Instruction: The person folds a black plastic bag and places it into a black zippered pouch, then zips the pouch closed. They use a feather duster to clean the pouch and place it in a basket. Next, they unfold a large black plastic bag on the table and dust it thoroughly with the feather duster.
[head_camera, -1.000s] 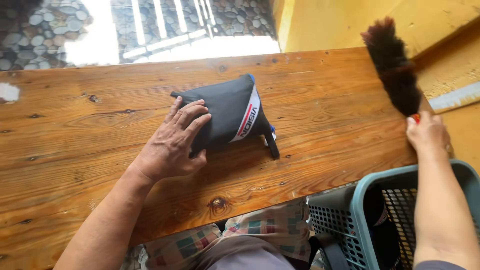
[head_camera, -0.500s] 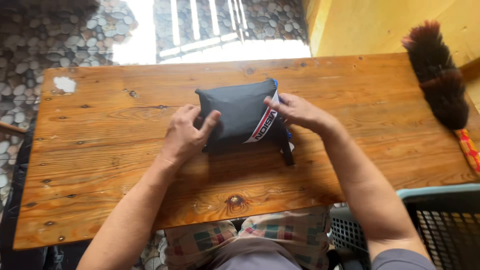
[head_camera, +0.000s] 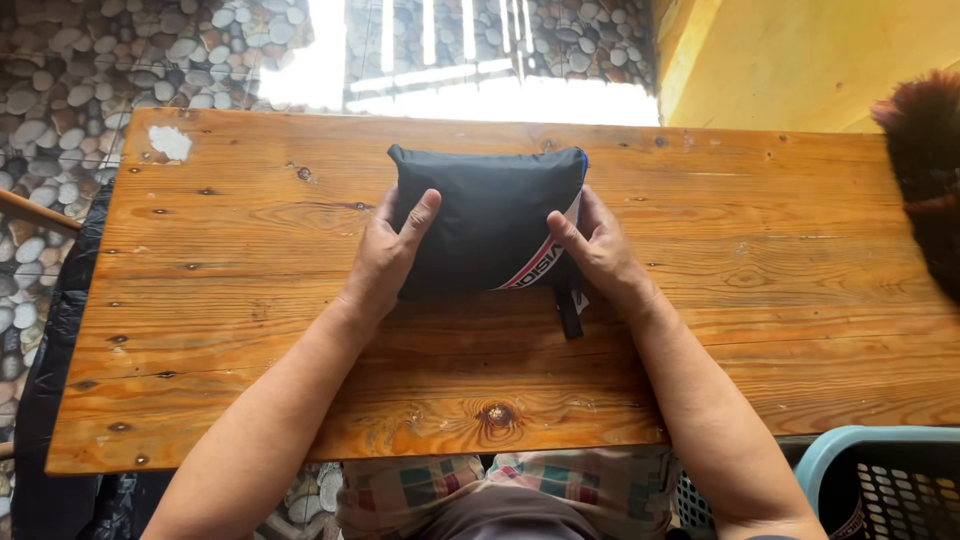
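A dark folded pouch-like bundle of cloth (head_camera: 488, 215), with a red and white band and a short black strap at its lower right, lies flat on the wooden table (head_camera: 250, 330). My left hand (head_camera: 385, 255) grips its left side, thumb on top. My right hand (head_camera: 598, 250) holds its right edge by the band. Both forearms reach in from the near edge.
A dark feather duster (head_camera: 925, 170) lies at the table's right end. A blue plastic basket (head_camera: 880, 485) stands below the near right corner. A pebble-pattern floor (head_camera: 70, 80) surrounds the table, and a yellow wall (head_camera: 790, 60) is at the back right.
My right hand left the duster's handle and came across to the bundle's right edge. The bundle now lies squarer to me. The view shifted left.
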